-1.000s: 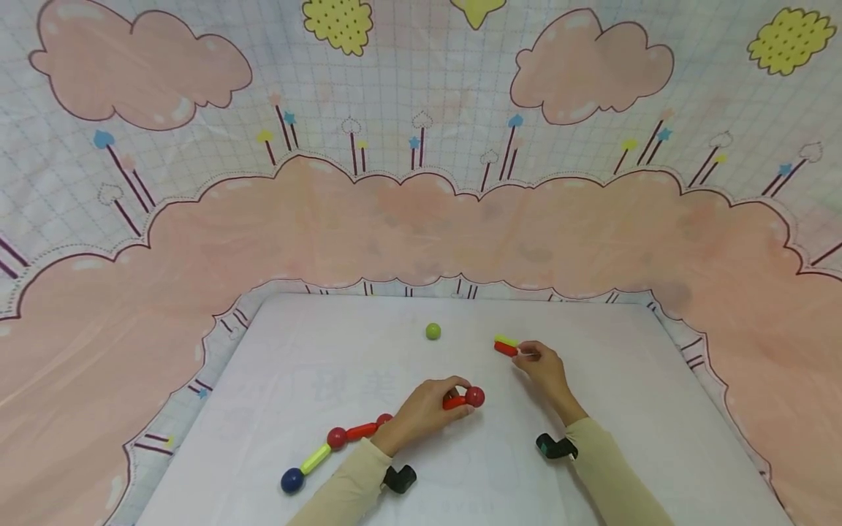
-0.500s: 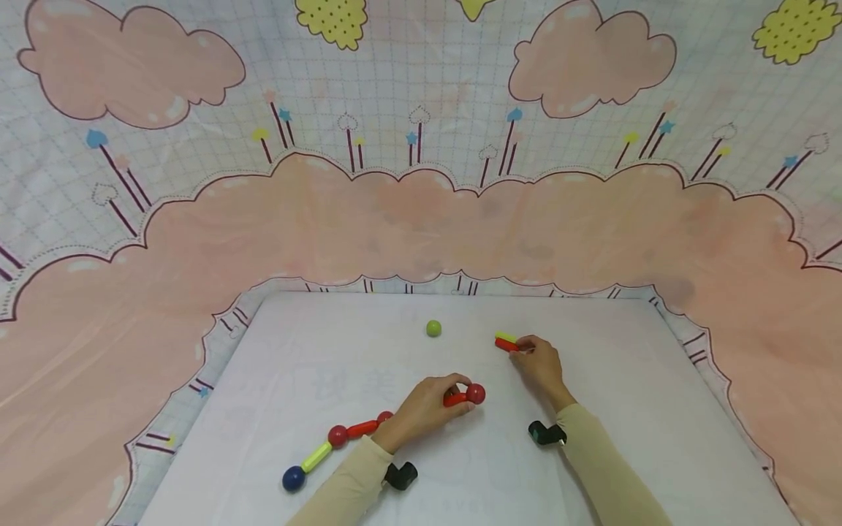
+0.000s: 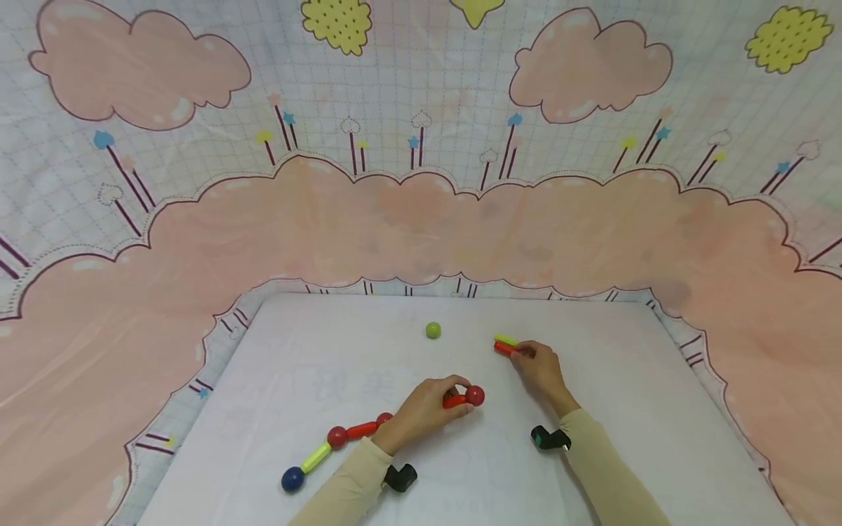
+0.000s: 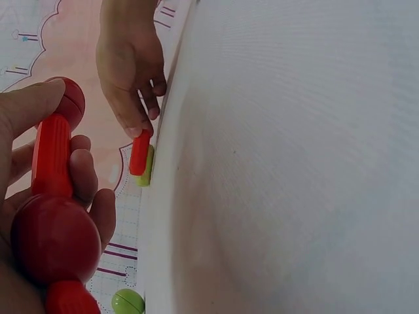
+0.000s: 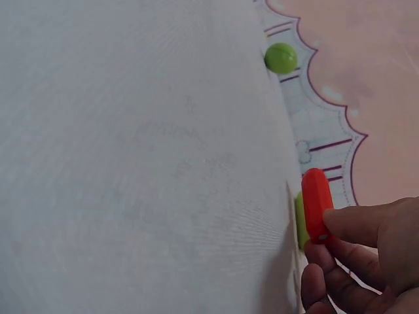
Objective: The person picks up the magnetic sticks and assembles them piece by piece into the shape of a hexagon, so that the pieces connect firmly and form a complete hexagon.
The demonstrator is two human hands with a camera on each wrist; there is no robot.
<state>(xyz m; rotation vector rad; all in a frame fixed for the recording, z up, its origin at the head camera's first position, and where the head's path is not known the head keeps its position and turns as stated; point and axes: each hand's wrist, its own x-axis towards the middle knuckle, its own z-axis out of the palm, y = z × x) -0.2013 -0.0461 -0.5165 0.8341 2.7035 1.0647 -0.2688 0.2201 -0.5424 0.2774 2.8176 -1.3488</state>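
Observation:
My left hand [image 3: 424, 410] grips a chain of magnetic balls and rods near its right end, fingers round a red rod [image 4: 52, 157] between two red balls. The red end ball [image 3: 474, 395] sticks out past the fingertips. From that hand the chain runs down left through red pieces and a yellow-green rod [image 3: 316, 458] to a dark blue ball [image 3: 292, 479]. My right hand [image 3: 543, 374] pinches one end of a loose red rod [image 5: 317, 204] between thumb and fingers. Right beside it lies a loose yellow-green rod [image 3: 506, 339], partly hidden behind the red one in the right wrist view.
A green ball [image 3: 433, 330] sits toward the back of the white table [image 3: 316, 329], left of the loose rods. Behind the table hangs a patterned cloth [image 3: 408, 226] with clouds. Black wrist cameras [image 3: 400, 478] are strapped at both sleeves.
The right hand and its forearm have shifted slightly left, and the red rod at its fingertips stands a little farther from the yellow-green rod. The left hand holds the chain in place.

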